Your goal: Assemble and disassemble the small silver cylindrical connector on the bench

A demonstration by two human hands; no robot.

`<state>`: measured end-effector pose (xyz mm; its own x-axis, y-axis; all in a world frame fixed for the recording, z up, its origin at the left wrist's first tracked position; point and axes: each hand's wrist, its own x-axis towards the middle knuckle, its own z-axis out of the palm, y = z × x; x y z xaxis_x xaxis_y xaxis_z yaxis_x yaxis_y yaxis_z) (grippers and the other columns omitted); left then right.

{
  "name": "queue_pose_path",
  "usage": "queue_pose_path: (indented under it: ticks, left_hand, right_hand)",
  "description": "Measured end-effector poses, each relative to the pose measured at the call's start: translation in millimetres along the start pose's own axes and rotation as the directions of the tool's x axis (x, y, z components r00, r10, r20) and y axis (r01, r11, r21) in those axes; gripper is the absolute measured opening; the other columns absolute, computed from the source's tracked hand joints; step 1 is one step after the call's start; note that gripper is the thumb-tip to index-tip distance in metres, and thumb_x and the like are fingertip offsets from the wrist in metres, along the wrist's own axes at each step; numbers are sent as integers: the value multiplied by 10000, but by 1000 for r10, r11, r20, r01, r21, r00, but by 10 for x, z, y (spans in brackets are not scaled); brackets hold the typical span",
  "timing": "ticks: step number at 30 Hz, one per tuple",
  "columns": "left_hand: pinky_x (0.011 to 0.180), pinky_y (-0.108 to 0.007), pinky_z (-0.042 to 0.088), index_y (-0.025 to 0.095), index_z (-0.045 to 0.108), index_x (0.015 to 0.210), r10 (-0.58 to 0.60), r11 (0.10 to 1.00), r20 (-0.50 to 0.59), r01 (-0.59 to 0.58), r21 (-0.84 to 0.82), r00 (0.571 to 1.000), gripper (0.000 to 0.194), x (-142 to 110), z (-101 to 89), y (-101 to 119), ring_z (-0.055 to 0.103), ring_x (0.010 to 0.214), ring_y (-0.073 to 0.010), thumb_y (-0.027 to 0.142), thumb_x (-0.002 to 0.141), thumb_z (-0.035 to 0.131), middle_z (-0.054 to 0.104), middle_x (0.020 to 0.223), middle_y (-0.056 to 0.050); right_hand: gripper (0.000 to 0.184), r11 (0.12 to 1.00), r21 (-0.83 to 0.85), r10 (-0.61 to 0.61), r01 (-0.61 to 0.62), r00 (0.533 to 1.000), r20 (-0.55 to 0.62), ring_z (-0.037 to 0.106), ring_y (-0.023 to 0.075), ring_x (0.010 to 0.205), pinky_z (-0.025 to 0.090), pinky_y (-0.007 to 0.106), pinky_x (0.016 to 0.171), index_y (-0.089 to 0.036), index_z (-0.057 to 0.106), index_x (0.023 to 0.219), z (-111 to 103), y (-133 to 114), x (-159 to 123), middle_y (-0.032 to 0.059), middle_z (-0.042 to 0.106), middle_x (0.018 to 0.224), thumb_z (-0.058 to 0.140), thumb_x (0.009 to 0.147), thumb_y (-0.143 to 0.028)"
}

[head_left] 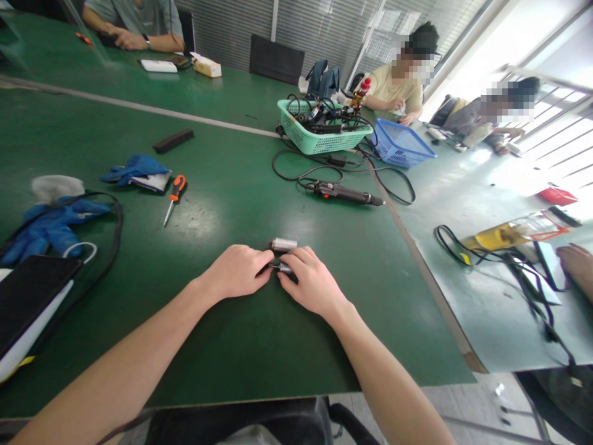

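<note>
Head view looks down on a long green work table [222,346], with the person's two bare arms reaching in from the bottom. A paler green table [467,309] meets it on the right, and bright window light washes out part of it. Three other people sit far off. The top of one is cut off by the picture, and that person's hands [125,38] rest together on the table. Two more sit by the windows.

A green plastic basket [324,133] is packed with tangled black cords, so the things inside are hard to make out. A blue plastic basket [401,143] sits right beside it. Below them, a black electric screwdriver [347,193] lies among loose cords. On the left are blue rubber gloves [50,228], and a screwdriver with an orange handle [175,188] lies near them.

The left hand [238,272] and the right hand [312,283] are close together in the middle of the table, with their fingers curled. Both seem to grip a small metal part [283,268] between them. The fingers hide much of it, so its full shape is hard to tell. A silver metal cylinder [283,245] lies just past the fingertips, and it is hard to tell if they touch it.
</note>
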<state>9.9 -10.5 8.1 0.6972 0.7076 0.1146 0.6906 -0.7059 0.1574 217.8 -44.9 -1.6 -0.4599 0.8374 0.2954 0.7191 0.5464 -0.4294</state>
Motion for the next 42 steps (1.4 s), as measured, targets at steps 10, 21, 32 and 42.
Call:
queue_pose_path:
  ticks: [10, 21, 32, 42]
  left_hand:
    - [611, -306, 403, 207, 572, 831, 12, 1000, 9, -12, -3, 1000, 142, -1, -6, -1, 650, 691, -199, 283, 910, 482, 712, 799, -29]
    - [646, -310, 402, 204, 578, 855, 30, 999, 13, -29, -26, 999, 167, 1, 6, -6, 653, 718, -194, 296, 930, 461, 718, 831, -29]
    - [647, -316, 401, 212, 593, 881, 33, 999, 23, -32, -23, 999, 179, -1, 29, -21, 666, 748, -204, 303, 940, 451, 723, 850, -24]
    - [642, -326, 415, 214, 593, 891, 19, 1000, 37, -19, -5, 999, 203, -1, 5, -8, 677, 758, -215, 332, 956, 441, 724, 853, -22]
  right_hand:
    - [223, 1000, -7, 3, -3, 1000, 13, 558, 274, 1047, 527, 448, 922, -206, 629, 1117, -5, 6, 1, 98, 640, 1088, 595, 898, -227]
    - [219, 1000, -12, 3, -2, 1000, 24, 553, 267, 1045, 515, 432, 937, -181, 636, 1108, 0, 15, 5, 105, 639, 1082, 589, 901, -231]
    - [210, 1000, -2, 9, -9, 1000, 25, 553, 267, 1046, 516, 432, 930, -194, 635, 1104, -6, 10, 5, 100, 639, 1088, 584, 903, -230]
    - [262, 999, 28, -17, 17, 1000, 23, 540, 265, 1069, 506, 427, 962, -194, 620, 1164, -18, -6, 9, 94, 642, 1130, 573, 906, -205]
